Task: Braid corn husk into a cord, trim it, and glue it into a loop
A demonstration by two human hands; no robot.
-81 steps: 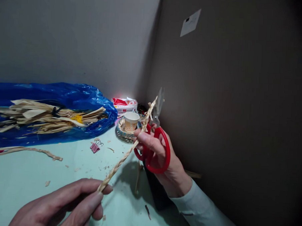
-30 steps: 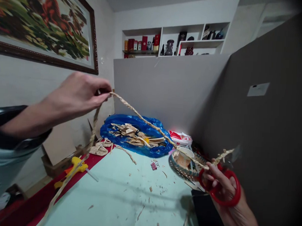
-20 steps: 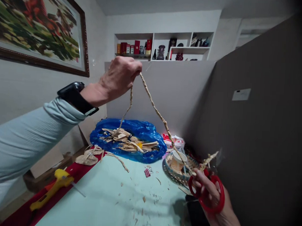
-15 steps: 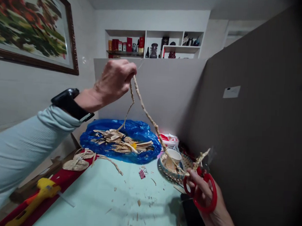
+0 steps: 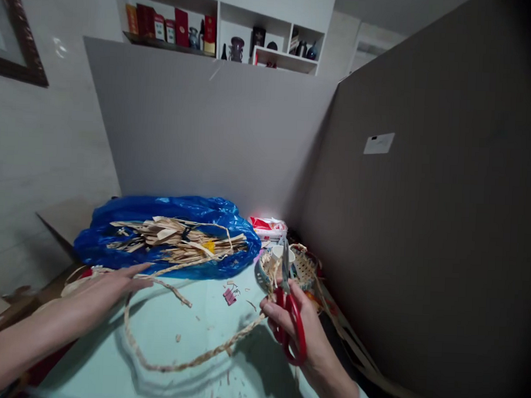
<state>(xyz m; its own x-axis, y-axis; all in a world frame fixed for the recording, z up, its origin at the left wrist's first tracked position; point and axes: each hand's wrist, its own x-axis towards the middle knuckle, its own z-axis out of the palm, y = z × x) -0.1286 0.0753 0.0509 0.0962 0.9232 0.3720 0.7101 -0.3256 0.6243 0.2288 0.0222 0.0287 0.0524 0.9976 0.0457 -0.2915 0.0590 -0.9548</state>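
My right hand (image 5: pixel 310 327) holds red-handled scissors (image 5: pixel 292 332), blades pointing up. Its thumb and fingers also pinch one end of a braided straw cord (image 5: pixel 165 368). The cord curves in a wide loop over the pale green table (image 5: pixel 109 356), back toward my left hand (image 5: pixel 116 283). That hand is open, fingers stretched out flat beside the cord at the left; whether it touches the cord I cannot tell. Another short cord end lies to the right of its fingers. Behind them, a blue plastic bag (image 5: pixel 168 203) holds bundled dry straw strips (image 5: pixel 193 248).
A woven basket (image 5: pixel 306 268) with a white paper cup (image 5: pixel 280 253) stands behind the scissors. A pink binder clip (image 5: pixel 230 297) and straw scraps lie on the table. A red-and-white package (image 5: pixel 268 227) sits at the back. Grey partitions (image 5: pixel 207 132) rise behind and to the right.
My left hand has come down from high up, letting go of the cord, and is now low at the left. The cord now loops lower. My right hand with the scissors has shifted left.
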